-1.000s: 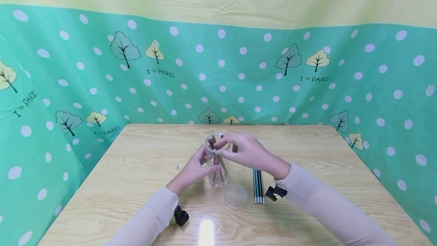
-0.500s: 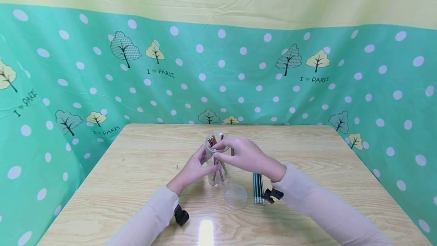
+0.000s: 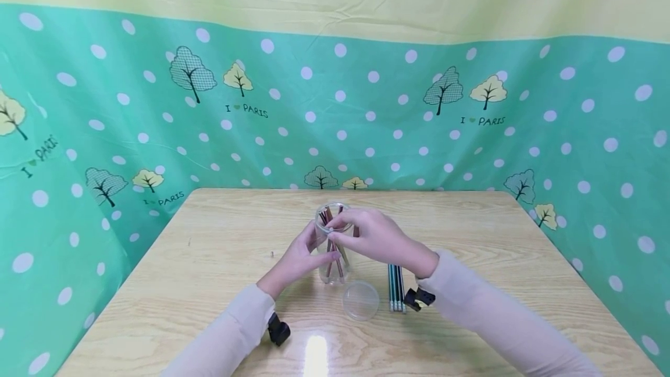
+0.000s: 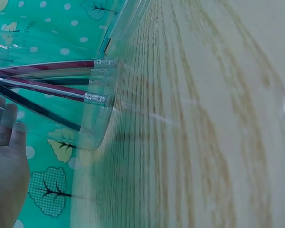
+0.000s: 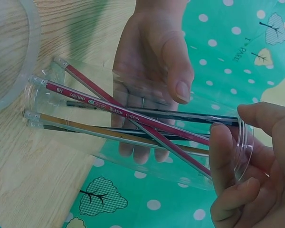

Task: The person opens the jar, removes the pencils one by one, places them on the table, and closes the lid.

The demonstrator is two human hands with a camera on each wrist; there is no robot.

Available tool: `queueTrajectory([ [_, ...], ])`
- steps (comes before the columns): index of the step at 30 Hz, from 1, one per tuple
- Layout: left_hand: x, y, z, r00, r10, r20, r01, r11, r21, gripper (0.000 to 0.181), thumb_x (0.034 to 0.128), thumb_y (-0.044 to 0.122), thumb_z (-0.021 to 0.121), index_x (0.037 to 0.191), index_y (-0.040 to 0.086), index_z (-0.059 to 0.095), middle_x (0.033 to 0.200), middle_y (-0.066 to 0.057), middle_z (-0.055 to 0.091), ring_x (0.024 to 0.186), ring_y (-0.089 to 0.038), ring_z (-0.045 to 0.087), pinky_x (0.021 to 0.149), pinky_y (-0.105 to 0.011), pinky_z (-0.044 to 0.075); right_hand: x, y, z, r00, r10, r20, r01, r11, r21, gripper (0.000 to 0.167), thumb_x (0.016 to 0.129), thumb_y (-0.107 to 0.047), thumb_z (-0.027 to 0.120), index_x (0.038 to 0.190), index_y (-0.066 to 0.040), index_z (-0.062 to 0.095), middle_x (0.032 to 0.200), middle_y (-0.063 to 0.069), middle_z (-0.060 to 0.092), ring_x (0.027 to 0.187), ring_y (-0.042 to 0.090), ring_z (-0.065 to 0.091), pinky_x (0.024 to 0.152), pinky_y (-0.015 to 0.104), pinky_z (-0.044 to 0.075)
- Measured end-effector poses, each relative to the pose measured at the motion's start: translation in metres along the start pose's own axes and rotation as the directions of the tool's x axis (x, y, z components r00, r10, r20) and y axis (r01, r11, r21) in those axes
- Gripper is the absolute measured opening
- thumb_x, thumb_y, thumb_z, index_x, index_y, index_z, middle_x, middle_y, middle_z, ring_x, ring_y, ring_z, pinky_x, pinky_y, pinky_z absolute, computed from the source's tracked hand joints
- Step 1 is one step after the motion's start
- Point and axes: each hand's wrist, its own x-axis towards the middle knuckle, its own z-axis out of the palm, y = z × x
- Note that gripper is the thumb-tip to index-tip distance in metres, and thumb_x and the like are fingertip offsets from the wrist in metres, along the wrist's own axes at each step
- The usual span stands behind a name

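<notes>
Upright on the table, a clear jar (image 3: 323, 275) holds several pencils, red, dark and gold. My left hand (image 3: 300, 258) grips its side, thumb in front; in the right wrist view that hand (image 5: 149, 61) shows through the plastic. At the jar's mouth, my right hand (image 3: 374, 237) has curled fingers around the rim. Its thumb and forefinger pinch the upper end of a dark pencil (image 5: 180, 115), as the right wrist view shows. The left wrist view shows the pencils' metal-ringed ends (image 4: 96, 98) near the jar's bottom.
A round clear lid (image 3: 361, 301) lies in front of the jar. Several green and dark pencils (image 3: 396, 292) lie side by side to its right, partly under my right forearm. One tiny object (image 3: 272, 255) sits left of my left hand. A patterned cloth hangs behind the table.
Since a second ago, my right hand has shifted slightly down and left at the jar's mouth. My left hand and the jar have stayed in place.
</notes>
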Motion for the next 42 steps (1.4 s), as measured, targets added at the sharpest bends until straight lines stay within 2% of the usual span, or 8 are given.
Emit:
queueTrajectory([
  [10, 0.000, 0.001, 0.001, 1.000, -0.016, -0.002, 0.016, 1.000, -0.010, 0.078, 0.0904, 0.021, 0.077, 0.154, 0.031, 0.034, 0.154, 0.006, 0.043, 0.143, -0.021, 0.036, 0.120, -0.046, 0.025, -0.001, -0.001, -0.004, 1.000, 0.015, -0.023, -0.015, 1.000, -0.009, 0.014, 0.096, -0.028, 0.070, 0.106, -0.020, 0.075, 0.094, -0.010, 0.071, 0.058, 0.000, 0.053, 0.053, 0.023, 0.050],
  [19, -0.002, 0.001, 0.002, 1.000, 0.007, 0.003, -0.007, 1.000, -0.023, 0.078, 0.0910, 0.018, 0.076, 0.154, 0.030, 0.033, 0.153, 0.005, 0.044, 0.142, -0.019, 0.038, 0.120, -0.043, 0.025, -0.001, 0.000, -0.010, 0.999, 0.007, -0.043, -0.006, 1.000, 0.024, 0.012, 0.097, -0.025, 0.069, 0.104, -0.018, 0.076, 0.092, -0.008, 0.071, 0.051, 0.006, 0.053, 0.046, 0.023, 0.046],
  [26, -0.002, 0.001, 0.002, 1.000, -0.012, -0.001, 0.012, 1.000, -0.011, 0.082, 0.0903, 0.021, 0.078, 0.156, 0.031, 0.030, 0.155, 0.003, 0.041, 0.143, -0.021, 0.036, 0.120, -0.045, 0.024, -0.002, -0.001, -0.017, 0.998, 0.004, -0.068, -0.003, 1.000, 0.027, 0.014, 0.097, -0.023, 0.068, 0.106, -0.016, 0.076, 0.094, -0.006, 0.072, 0.053, 0.006, 0.054, 0.047, 0.024, 0.048],
  [37, -0.002, 0.001, 0.001, 1.000, -0.018, -0.009, 0.018, 1.000, -0.013, 0.082, 0.0899, 0.021, 0.078, 0.156, 0.030, 0.030, 0.154, -0.001, 0.043, 0.143, -0.023, 0.037, 0.120, -0.042, 0.026, -0.002, -0.004, -0.031, 0.993, -0.010, -0.119, 0.016, 0.998, 0.055, 0.013, 0.095, -0.018, 0.070, 0.107, -0.014, 0.076, 0.096, -0.006, 0.072, 0.058, 0.005, 0.055, 0.050, 0.025, 0.050],
  [42, -0.002, 0.002, 0.001, 0.999, -0.035, -0.016, 0.035, 0.999, -0.005, 0.080, 0.0891, 0.023, 0.079, 0.154, 0.027, 0.032, 0.153, -0.002, 0.044, 0.142, -0.022, 0.038, 0.119, -0.039, 0.027, -0.003, -0.006, -0.036, 0.989, -0.012, -0.148, 0.022, 0.997, 0.073, 0.012, 0.095, -0.019, 0.071, 0.106, -0.014, 0.076, 0.095, -0.005, 0.072, 0.058, 0.007, 0.055, 0.047, 0.024, 0.047],
])
